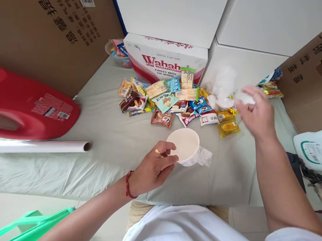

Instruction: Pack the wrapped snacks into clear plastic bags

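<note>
one white cup (183,143) pinched by left hand (151,170) fingers; right hand (255,113) fingers clamp one white wrapper (245,98).

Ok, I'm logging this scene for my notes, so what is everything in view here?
paper cup: one, white, on the sheet, left fingers at its rim
snack packets: a heap, many colours, behind the cup
clear wrapper: one, beside the cup
water carton: one, white and red, at the back
brown cartons: two, far left and far right
red jug: one, lying at left
roll: one, whitish, below the jug
white jug: one, at right
green bag: one, bottom left
left hand: at the cup
right hand: raised, holding something white
</note>
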A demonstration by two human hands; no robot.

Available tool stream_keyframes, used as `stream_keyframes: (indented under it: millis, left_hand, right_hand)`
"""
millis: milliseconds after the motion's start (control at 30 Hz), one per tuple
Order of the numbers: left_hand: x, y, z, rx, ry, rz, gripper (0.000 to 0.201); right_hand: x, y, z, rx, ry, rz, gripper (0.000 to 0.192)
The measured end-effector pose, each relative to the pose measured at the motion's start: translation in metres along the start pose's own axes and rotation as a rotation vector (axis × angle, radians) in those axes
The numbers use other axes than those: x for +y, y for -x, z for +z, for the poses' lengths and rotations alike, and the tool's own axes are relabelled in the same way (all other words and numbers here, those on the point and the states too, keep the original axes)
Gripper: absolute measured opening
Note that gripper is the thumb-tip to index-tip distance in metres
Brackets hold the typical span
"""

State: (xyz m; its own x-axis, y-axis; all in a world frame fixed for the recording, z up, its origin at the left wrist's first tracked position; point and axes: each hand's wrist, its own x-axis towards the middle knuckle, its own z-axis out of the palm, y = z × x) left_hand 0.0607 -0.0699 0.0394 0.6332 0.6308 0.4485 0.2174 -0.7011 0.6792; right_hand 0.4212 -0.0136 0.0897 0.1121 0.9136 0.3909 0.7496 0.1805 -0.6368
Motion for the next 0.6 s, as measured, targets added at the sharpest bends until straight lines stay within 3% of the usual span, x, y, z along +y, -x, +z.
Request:
stream_keyframes:
  millis: [33, 100, 133, 200, 300, 367, 433, 533, 600]
  left_hand:
    - [0.006, -0.003, 0.0, -0.038, 0.085, -0.034, 0.023]
    - [0.015, -0.009, 0.005, -0.142, 0.244, -0.05, 0.019]
    - [0.018, -0.013, 0.01, -0.194, 0.309, -0.038, 0.018]
    - [0.023, -0.019, 0.022, -0.233, 0.377, -0.013, 0.018]
    - [0.022, -0.023, 0.04, -0.142, 0.333, -0.045, 0.028]
    - [0.016, -0.02, 0.048, -0.057, 0.294, -0.13, 0.032]
    - [0.007, -0.014, 0.051, 0.01, 0.289, -0.231, 0.022]
    - [-0.005, -0.001, 0.054, 0.061, 0.267, -0.344, 0.019]
    - [-0.01, 0.008, 0.056, 0.095, 0.228, -0.396, 0.017]
  right_hand:
    - [-0.016, 0.03, -0.004, -0.082, -0.042, -0.091, 0.055]
    - [-0.047, 0.088, -0.008, -0.427, -0.11, -0.239, 0.057]
    - [-0.059, 0.114, -0.011, -0.515, -0.103, -0.283, 0.051]
    - [-0.071, 0.153, -0.02, -0.589, -0.079, -0.271, 0.033]
    - [-0.054, 0.173, -0.057, -0.592, 0.032, -0.057, 0.021]
    - [-0.025, 0.16, -0.093, -0.459, 0.196, 0.121, 0.013]
    - [0.013, 0.121, -0.13, -0.308, 0.441, 0.32, 0.01]
    - [0.073, 0.025, -0.17, -0.089, 0.815, 0.595, 0.015]
    - [0.106, -0.044, -0.186, 0.085, 0.841, 0.547, 0.035]
